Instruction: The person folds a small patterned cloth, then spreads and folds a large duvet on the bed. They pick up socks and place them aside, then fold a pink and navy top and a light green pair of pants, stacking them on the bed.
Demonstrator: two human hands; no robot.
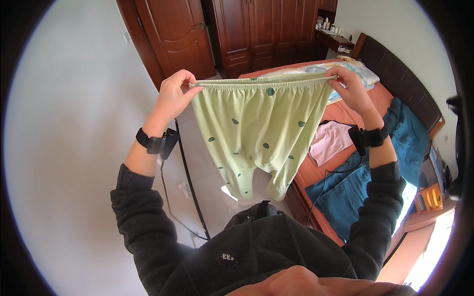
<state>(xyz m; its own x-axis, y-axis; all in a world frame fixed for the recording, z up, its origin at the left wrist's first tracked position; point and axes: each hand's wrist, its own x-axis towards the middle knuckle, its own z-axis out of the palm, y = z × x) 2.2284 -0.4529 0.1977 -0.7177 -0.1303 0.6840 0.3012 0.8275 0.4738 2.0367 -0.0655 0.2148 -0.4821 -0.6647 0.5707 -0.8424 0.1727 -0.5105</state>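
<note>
A pair of light green pants point(256, 123) with dark green spots hangs stretched out in front of me, held up by its elastic waistband. My left hand point(175, 93) pinches the waistband's left end between thumb and fingers. At the right end, my right hand point(348, 88) grips the same band. Both legs of the pants dangle downward, their cuffs near my chest. On the bed beyond lies a pink garment point(330, 142), partly behind the pants' right side.
To the right stands a bed point(382, 101) with an orange sheet, a dark headboard point(400, 69), a folded patterned quilt point(368, 74) and teal cloth point(340, 197). A white wall point(84, 123) rises at left. A wooden door point(173, 34) and wardrobe point(266, 29) are at the back.
</note>
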